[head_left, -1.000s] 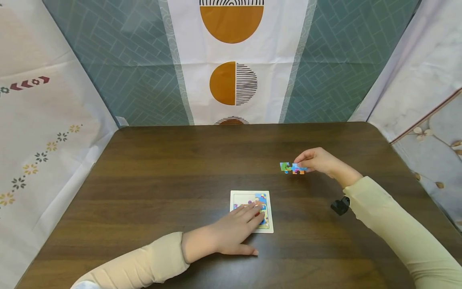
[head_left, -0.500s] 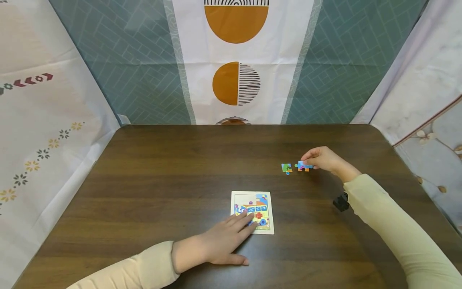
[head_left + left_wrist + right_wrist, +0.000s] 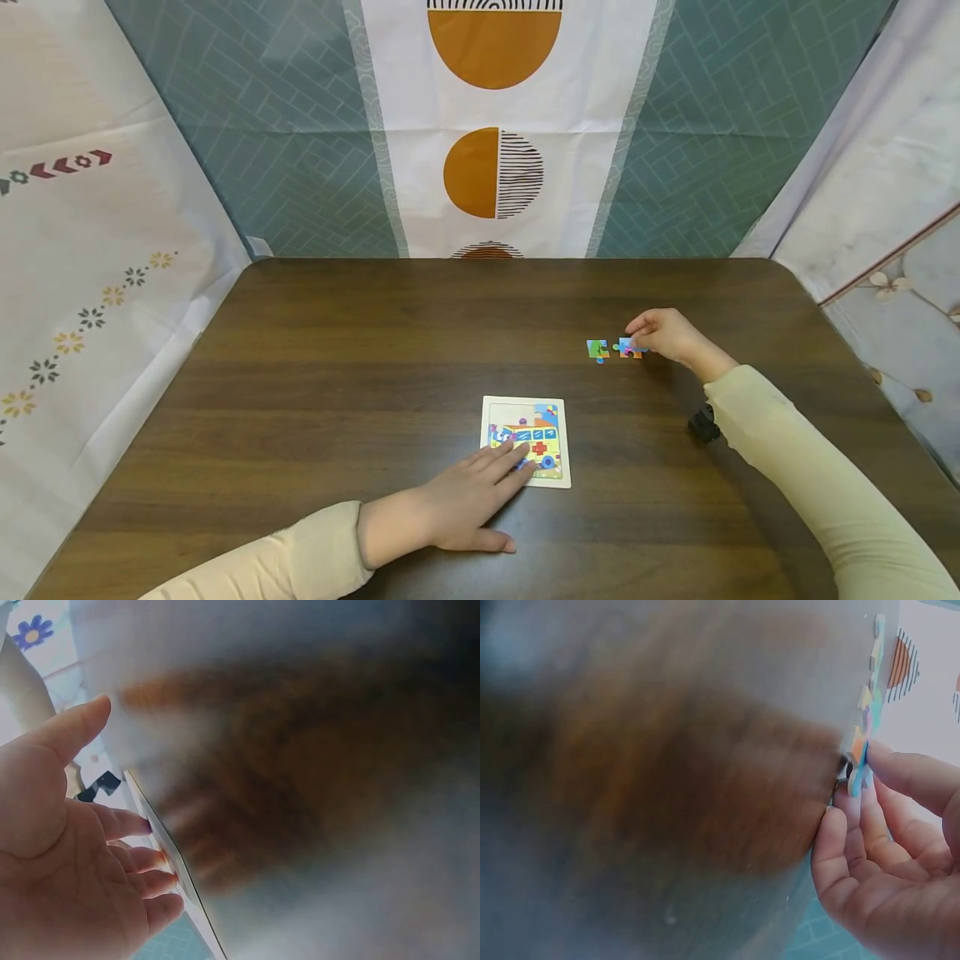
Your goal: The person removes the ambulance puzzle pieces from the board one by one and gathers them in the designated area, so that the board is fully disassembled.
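My right hand [image 3: 675, 340] pinches a blue and orange jigsaw piece [image 3: 627, 348] at the tabletop, right of centre. In the right wrist view, the thumb lies on the held jigsaw piece [image 3: 858, 746] and fingertips are under its near end. Just left of it lies a green jigsaw piece [image 3: 597, 348], with a narrow gap between them. My left hand [image 3: 471, 500] rests with straight fingers on the lower left of a cream-framed puzzle board [image 3: 566, 454]. A bus picture with a red cross fills part of the board; a pale bare area shows at its upper left.
The dark wooden table [image 3: 337, 350] reaches back to a patterned curtain [image 3: 315, 167]. White floral cloths hang at the left [image 3: 97, 242] and right. A small black device [image 3: 703, 425] sits at the right wrist.
The blue and orange piece has moved right, away from the green piece, in my right hand. My left hand has slid left and down, uncovering more of the bus picture.
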A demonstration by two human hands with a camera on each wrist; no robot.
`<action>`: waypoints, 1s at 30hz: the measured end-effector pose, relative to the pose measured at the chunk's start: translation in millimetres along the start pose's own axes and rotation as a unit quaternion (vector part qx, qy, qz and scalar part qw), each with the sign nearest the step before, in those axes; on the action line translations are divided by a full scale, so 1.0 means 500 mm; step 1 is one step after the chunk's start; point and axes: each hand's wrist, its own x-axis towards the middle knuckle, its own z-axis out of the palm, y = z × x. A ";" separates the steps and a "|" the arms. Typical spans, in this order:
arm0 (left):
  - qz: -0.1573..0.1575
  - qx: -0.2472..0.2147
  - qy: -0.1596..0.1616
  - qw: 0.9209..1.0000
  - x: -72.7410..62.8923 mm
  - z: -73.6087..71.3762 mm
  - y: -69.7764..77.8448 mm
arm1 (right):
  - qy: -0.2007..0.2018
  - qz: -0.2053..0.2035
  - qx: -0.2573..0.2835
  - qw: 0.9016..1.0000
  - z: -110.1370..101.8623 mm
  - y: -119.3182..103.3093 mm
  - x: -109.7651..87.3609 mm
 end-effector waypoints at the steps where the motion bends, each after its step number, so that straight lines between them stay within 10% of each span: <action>1: 0.001 0.002 0.001 1.000 0.000 0.000 0.000 | 0.003 0.000 -0.008 1.000 0.000 0.001 0.000; 30: -0.001 0.008 -0.011 1.000 0.001 -0.007 0.001 | -0.021 -0.010 -0.054 0.998 -0.014 -0.002 -0.001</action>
